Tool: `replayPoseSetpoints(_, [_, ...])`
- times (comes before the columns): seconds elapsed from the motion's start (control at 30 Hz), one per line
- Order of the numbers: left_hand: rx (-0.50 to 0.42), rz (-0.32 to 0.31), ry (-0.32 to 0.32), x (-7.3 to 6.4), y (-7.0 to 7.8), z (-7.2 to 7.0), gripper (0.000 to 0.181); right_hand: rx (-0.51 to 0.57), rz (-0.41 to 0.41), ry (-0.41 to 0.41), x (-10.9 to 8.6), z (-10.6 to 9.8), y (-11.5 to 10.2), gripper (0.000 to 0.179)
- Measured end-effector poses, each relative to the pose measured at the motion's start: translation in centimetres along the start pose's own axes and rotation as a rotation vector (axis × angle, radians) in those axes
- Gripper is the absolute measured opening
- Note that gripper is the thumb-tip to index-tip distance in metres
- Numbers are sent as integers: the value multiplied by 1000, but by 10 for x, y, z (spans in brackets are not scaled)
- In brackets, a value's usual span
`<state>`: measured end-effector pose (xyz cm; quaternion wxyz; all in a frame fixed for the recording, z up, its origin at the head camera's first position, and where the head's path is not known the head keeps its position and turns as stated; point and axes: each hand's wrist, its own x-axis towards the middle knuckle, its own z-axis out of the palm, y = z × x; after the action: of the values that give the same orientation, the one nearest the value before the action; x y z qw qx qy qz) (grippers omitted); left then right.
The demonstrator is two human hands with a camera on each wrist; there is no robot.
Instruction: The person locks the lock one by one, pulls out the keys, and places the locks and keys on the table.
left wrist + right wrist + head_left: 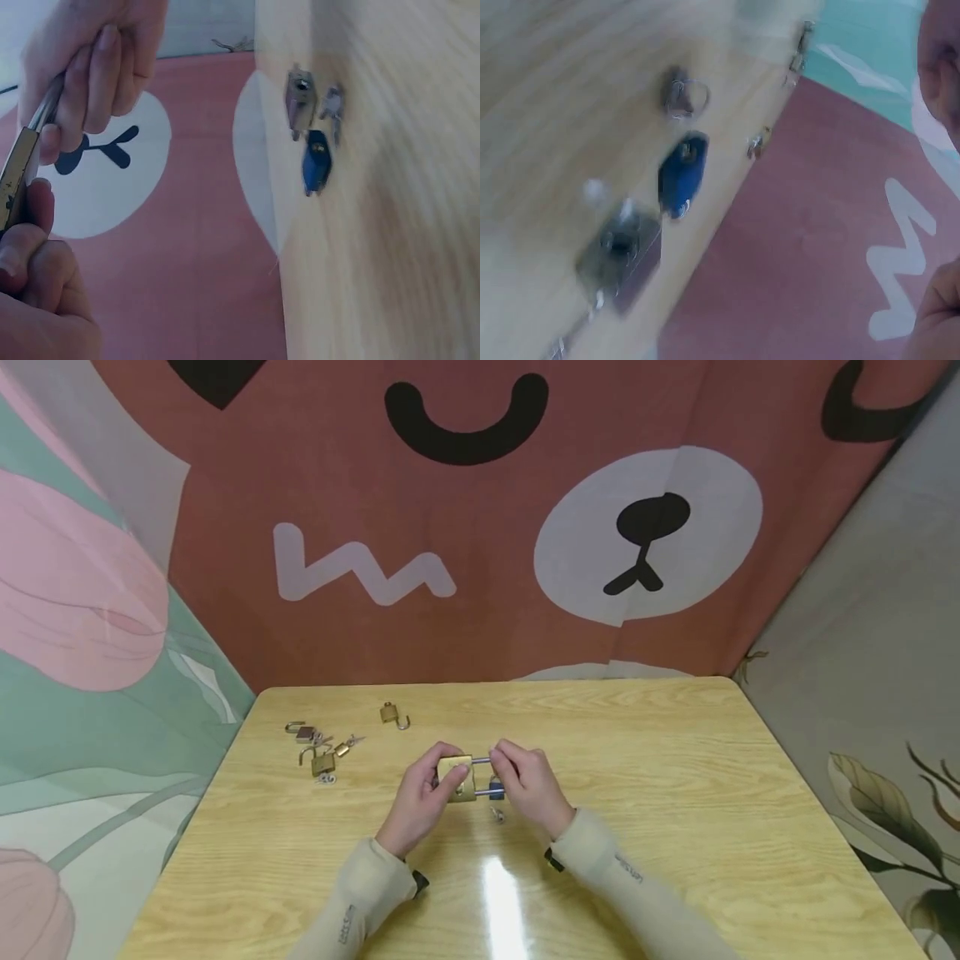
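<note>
My left hand [420,797] grips the body of a large brass padlock [466,787], thumb laid across its face. The long steel shackle [483,792] points right, where my right hand [532,781] pinches its curved end. In the left wrist view, the right hand [97,82] is above and the left hand [45,292] below, with the brass body [16,180] between them. On the table beneath lie a blue padlock [497,788] and small keys [498,815]. A greyish padlock [301,101] stands beside the blue one; in the head view it is hidden.
Left on the table are a dark padlock [305,735] and a brass padlock [323,765], both with raised shackles, and a small brass padlock [342,749] with keys. Farther back lies another brass padlock [388,713]. A printed cloth [465,635] hangs behind the wooden table [637,735].
</note>
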<state>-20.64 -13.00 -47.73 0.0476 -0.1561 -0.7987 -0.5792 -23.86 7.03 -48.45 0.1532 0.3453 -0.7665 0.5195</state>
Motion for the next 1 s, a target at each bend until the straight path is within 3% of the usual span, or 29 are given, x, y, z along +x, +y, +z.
replayPoseSetpoints(0.13, [12,20,-5,3,3,1,13,9,-8,4,3,-1,1,32])
replayPoseSetpoints(0.4, [-7,-48,-67,3,-6,7,20,-18,72,-65,3,-14,2,30])
replayPoseSetpoints(0.67, [-51,-82,-99,4,-8,11,23,-44,59,-83,9,-25,5,27])
replayPoseSetpoints(0.77, [-99,-115,-160,3,-8,13,24,-42,93,-65,13,-26,5,22])
replayPoseSetpoints(0.9, [-170,-136,-292,2,-8,19,30,-14,157,-8,18,-27,3,13])
replayPoseSetpoints(1.0, [-153,-118,-338,0,-8,25,30,17,181,4,21,-26,1,10])
